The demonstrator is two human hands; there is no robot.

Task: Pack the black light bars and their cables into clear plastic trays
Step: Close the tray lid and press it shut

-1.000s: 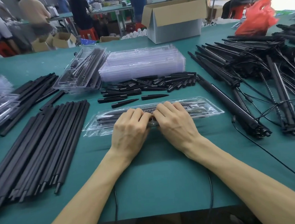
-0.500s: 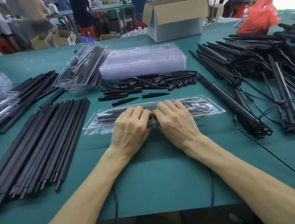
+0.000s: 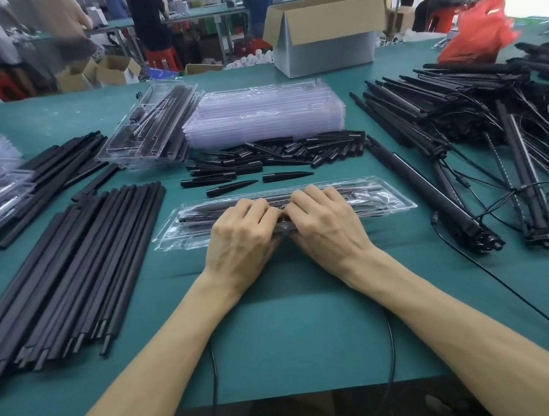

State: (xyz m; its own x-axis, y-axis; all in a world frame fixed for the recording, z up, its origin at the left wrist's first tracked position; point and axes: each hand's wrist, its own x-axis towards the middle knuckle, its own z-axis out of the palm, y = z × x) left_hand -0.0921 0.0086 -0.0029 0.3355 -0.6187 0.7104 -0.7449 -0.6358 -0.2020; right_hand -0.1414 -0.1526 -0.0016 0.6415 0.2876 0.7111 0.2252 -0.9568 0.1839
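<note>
Both my hands are down on the clear plastic tray [image 3: 381, 199], side by side at its middle. My left hand [image 3: 242, 233] has its fingers curled over the near edge, knuckles up, pressing on the plastic; my right hand [image 3: 325, 223] mirrors it, fingers bent and clamped onto the same edge, the two sets of fingertips touching. Under my fingers, inside the tray, lie black light bars [image 3: 198, 213] running lengthwise, and out past my right hand a coiled cable [image 3: 369, 198] sits in the end compartment.

Just beyond my fingertips lie loose black pointed caps [image 3: 287, 175], with a thick heap of them [image 3: 275, 155] further out. Beyond that heap, a stack of empty clear trays [image 3: 264, 116]. Off beyond my left hand, a filled tray [image 3: 148, 125] rests tilted on others. Wide of my left forearm, a long row of black bars [image 3: 74, 272] lies on the green tabletop [image 3: 292, 321]. Wide of my right hand, a tangled pile of light bars with cables [image 3: 491, 144], and one cable [image 3: 503, 288] trailing past my right forearm. Far ahead stands an open cardboard box [image 3: 325, 33], and a red plastic bag [image 3: 479, 31] out to the right.
</note>
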